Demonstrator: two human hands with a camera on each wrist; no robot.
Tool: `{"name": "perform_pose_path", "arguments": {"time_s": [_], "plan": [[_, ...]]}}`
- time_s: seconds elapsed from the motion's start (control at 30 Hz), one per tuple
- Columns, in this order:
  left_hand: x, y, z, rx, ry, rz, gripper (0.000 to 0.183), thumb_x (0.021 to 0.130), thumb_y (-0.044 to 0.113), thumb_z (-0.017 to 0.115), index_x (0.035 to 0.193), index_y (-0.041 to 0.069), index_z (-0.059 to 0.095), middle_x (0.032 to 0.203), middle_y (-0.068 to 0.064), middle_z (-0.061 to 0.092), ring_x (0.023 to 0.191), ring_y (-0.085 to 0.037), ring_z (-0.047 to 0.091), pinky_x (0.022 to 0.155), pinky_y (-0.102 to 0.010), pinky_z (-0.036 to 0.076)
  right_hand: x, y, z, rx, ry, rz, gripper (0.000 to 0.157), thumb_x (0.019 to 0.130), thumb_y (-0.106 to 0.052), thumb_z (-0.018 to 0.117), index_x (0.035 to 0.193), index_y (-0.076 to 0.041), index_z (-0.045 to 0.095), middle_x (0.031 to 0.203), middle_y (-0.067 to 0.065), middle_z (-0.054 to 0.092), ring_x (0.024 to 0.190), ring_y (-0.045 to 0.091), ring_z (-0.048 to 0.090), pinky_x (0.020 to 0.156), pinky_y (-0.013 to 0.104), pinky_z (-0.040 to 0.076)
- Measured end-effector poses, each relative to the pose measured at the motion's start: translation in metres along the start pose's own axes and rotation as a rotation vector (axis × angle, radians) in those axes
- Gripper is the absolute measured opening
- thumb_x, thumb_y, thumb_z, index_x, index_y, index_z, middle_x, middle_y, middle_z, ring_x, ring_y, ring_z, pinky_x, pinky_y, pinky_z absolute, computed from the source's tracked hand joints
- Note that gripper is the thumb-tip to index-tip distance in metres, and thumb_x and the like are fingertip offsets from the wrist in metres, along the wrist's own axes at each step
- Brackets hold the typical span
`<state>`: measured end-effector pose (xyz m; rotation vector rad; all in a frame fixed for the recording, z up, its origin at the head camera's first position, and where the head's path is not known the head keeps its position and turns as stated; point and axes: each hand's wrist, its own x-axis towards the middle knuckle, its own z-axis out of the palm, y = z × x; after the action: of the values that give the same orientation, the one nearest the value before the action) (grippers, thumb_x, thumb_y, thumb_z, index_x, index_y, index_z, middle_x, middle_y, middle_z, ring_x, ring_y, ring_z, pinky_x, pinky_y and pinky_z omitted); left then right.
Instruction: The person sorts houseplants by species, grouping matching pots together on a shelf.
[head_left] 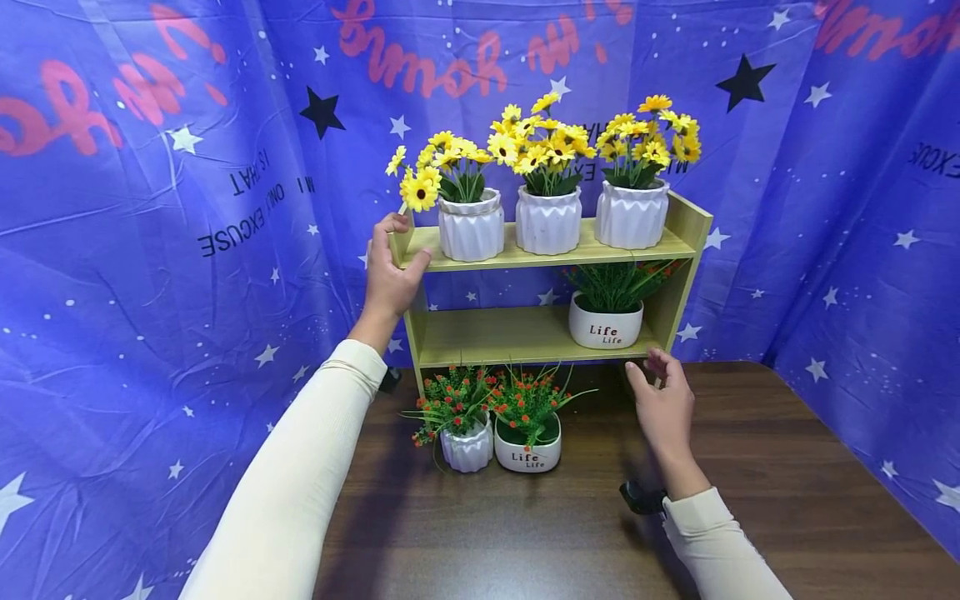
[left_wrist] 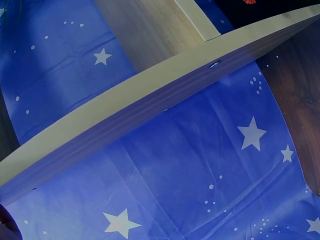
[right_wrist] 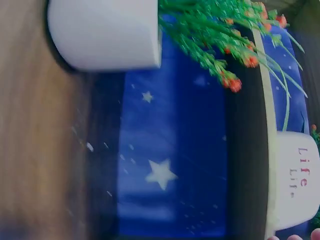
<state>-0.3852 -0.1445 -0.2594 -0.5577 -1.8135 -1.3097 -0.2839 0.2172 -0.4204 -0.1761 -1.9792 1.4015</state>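
A two-tier light wooden shelf (head_left: 495, 333) stands on the table. My left hand (head_left: 390, 279) holds its upper left side, thumb at the front and fingers by the side panel (left_wrist: 140, 95). My right hand (head_left: 667, 408) is beside the shelf's lower right side, thumb and fingers apart and loosely bent; contact is unclear. Above it, an oval white "Life" pot (head_left: 606, 325) with a green plant sits on the lower tier. Several fingertips (right_wrist: 316, 234) show near that pot in the right wrist view. On the top tier stand three white fluted pots (head_left: 548, 221) of yellow flowers.
In front of the shelf, a fluted white pot (head_left: 467, 448) and an oval "Life" pot (head_left: 527, 455), both with red-flowered plants, stand side by side on the brown table (head_left: 465, 533). Blue star-patterned cloth (head_left: 187, 333) hangs behind and at both sides.
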Motion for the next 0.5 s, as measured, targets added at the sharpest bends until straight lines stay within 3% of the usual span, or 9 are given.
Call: {"name": "perform_pose_path", "arguments": {"time_s": [0.23, 0.5], "plan": [[0.001, -0.001, 0.0, -0.004, 0.008, 0.019, 0.041, 0.077, 0.015, 0.068, 0.11, 0.001, 0.048, 0.135, -0.018, 0.054, 0.122, -0.03, 0.044, 0.104, -0.037, 0.03, -0.027, 0.018, 0.009, 0.002, -0.075, 0.048, 0.047, 0.092, -0.021, 0.07, 0.131, 0.001, 0.055, 0.131, 0.015, 0.06, 0.119, 0.029, 0.057, 0.093, 0.034, 0.045], [0.0, -0.002, 0.0, 0.001, 0.005, 0.036, 0.041, 0.078, 0.015, 0.067, 0.11, 0.0, 0.047, 0.135, -0.019, 0.054, 0.123, -0.031, 0.044, 0.104, -0.038, 0.03, -0.053, 0.034, 0.024, -0.037, -0.25, 0.094, 0.053, 0.091, -0.022, 0.073, 0.134, 0.001, 0.052, 0.135, 0.019, 0.057, 0.122, 0.031, 0.056, 0.088, 0.03, 0.049]]}}
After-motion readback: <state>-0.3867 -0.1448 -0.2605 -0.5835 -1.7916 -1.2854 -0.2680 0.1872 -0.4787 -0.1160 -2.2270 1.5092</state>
